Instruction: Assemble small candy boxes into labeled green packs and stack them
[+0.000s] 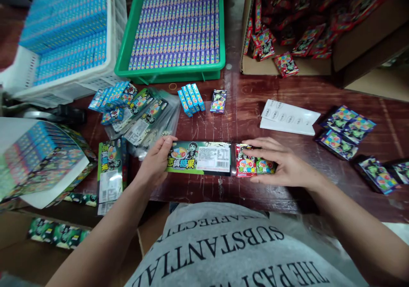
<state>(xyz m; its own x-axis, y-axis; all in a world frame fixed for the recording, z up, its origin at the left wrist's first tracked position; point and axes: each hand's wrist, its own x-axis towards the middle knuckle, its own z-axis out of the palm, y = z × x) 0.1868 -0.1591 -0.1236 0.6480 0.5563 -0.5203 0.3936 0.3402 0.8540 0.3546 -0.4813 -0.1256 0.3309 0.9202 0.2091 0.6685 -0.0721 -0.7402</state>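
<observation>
My left hand (158, 159) pinches the left end of a long flat printed bag (213, 158), green and black with a white barcode label. At the bag's right end, my right hand (281, 161) is closed round small candy boxes: a red one (245, 162) and a green one (264, 166) side by side. Whether the boxes sit inside the bag's clear end or just against it, I cannot tell. Beyond the bag stand several blue candy boxes (191, 100) in a row and a single purple candy box (218, 101). A fanned pile of similar bags (150, 116) lies past my left hand.
A green tray (172, 76) of purple boxes and a white crate (111, 35) of blue boxes stand at the back. Right of them is a carton (306, 65) with loose red boxes. A folded white paper (287, 117) and dark box groups (348, 129) lie on the right.
</observation>
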